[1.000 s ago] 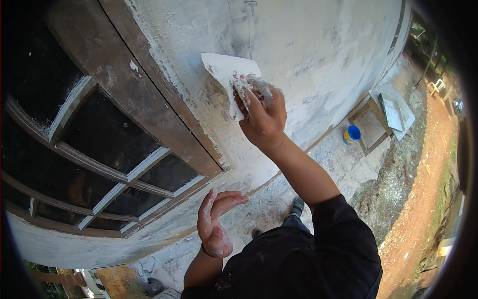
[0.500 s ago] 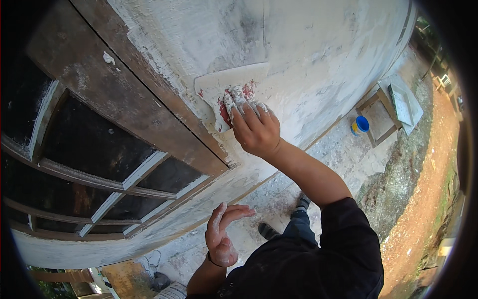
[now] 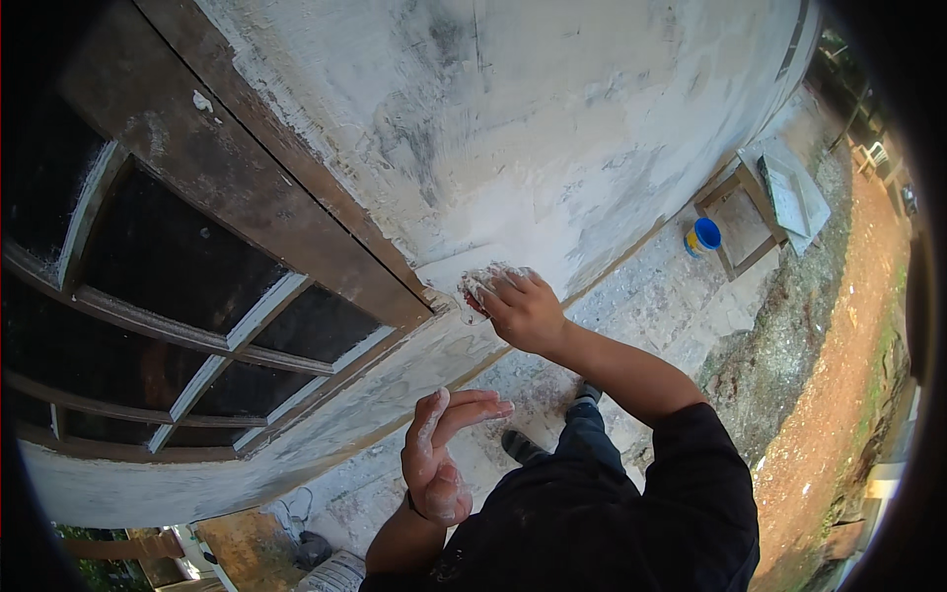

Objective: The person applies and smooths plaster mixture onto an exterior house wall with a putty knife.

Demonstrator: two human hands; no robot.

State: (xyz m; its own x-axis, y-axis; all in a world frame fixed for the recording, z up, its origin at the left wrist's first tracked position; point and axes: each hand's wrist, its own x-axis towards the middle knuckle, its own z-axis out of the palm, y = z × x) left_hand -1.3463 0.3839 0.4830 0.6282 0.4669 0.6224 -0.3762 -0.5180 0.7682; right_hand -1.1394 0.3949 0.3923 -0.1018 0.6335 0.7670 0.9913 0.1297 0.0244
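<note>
My right hand (image 3: 526,312) is closed around a putty spreader (image 3: 474,296), red where it shows through a thick white coating. It is pressed against the whitish wall (image 3: 552,109), close to the lower corner of the brown wooden frame. White putty covers the fingertips, and part of the spreader is hidden behind them. My left hand (image 3: 439,459) hangs lower, away from the wall, its long fingers stretched out and its thumb bent in. It is smeared with white and holds nothing.
At left stands a wooden frame with dark glass panes (image 3: 187,261). A blue and yellow bucket (image 3: 702,237) stands on the splattered floor beside a wooden frame (image 3: 735,212) and a white-smeared board (image 3: 789,202). Orange ground (image 3: 838,395) lies farther right; a white chair (image 3: 873,158) stands beyond.
My right hand has drawn the spreader down the wall, leaving a smoother whitish surface where it was. My left hand has barely moved. The view has shifted slightly.
</note>
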